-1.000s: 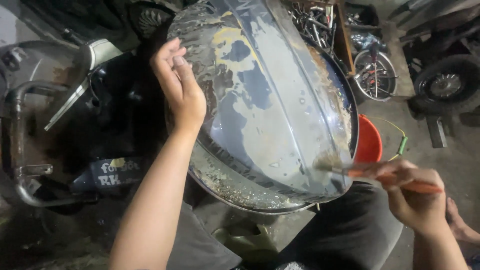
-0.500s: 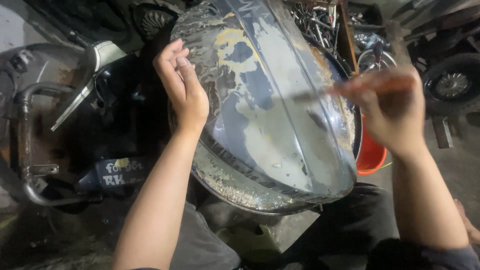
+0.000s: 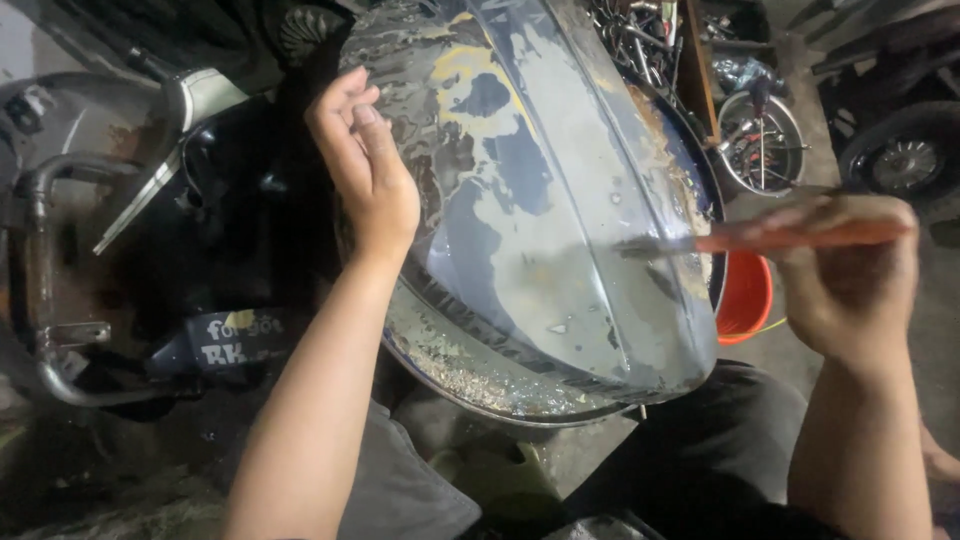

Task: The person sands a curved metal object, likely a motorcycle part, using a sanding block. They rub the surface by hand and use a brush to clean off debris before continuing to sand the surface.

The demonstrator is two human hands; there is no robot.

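a large curved metal panel [image 3: 540,220], blue-grey with patches of yellow, dull primer and flaking paint, stands propped across the person's lap, its lower rim just above the dark trousers [image 3: 700,460]. the left hand [image 3: 365,165] rests against the panel's left edge, palm on the metal and fingers loosely curled upward, steadying it rather than clasping anything. the right hand [image 3: 850,275] is closed around the reddish handle of a thin brush [image 3: 740,240], which lies almost level and points left, its darker tip touching the panel's right-hand part; hand and handle are blurred, so the exact hold of the fingers cannot be made out. wet streaks and crumbs of loosened paint gather along the panel's lower lip. just behind the panel's right edge, partly hidden by it, sits an orange bucket [image 3: 745,295] on the ground. beyond that, at the upper right, are a small spoked wheel [image 3: 760,140] and a black tyre with a metal hub [image 3: 900,150], with a tangle of metal parts near them. to the left stands a dark scooter body [image 3: 220,220] with a bent chrome tube [image 3: 40,260] beside it, well apart from both hands
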